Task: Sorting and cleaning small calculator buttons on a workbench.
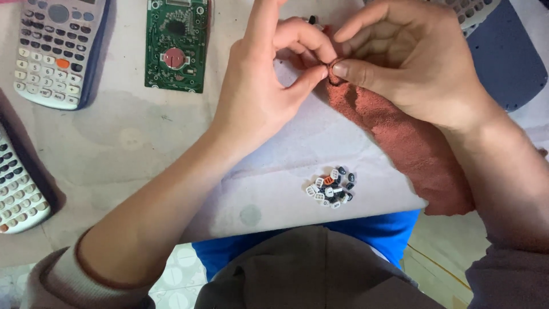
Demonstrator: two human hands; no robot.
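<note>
We work over the counter (131, 143), covered in a pale sheet. The reddish-brown cloth (400, 137) lies on it at the right, running from the near edge up to our hands. Our right hand (400, 57) and left hand (257, 86) meet at the cloth's far corner, fingertips pressed together, pinching a fold of cloth around something small; what is inside we cannot tell. We judge this to be the wiping of one small piece, likely a key cap, and the next move calls for a firm pinch and a careful release so the piece does not roll off.

At the far left lies a grey calculator (57, 51), with another calculator (17, 183) at the left edge and a third (474, 11) partly hidden behind our right hand. A bare green circuit board (176, 46) lies just right of the first. Near the counter's front edge sits a small heap of loose key caps (331, 187), well apart from our hands and out of the way.
</note>
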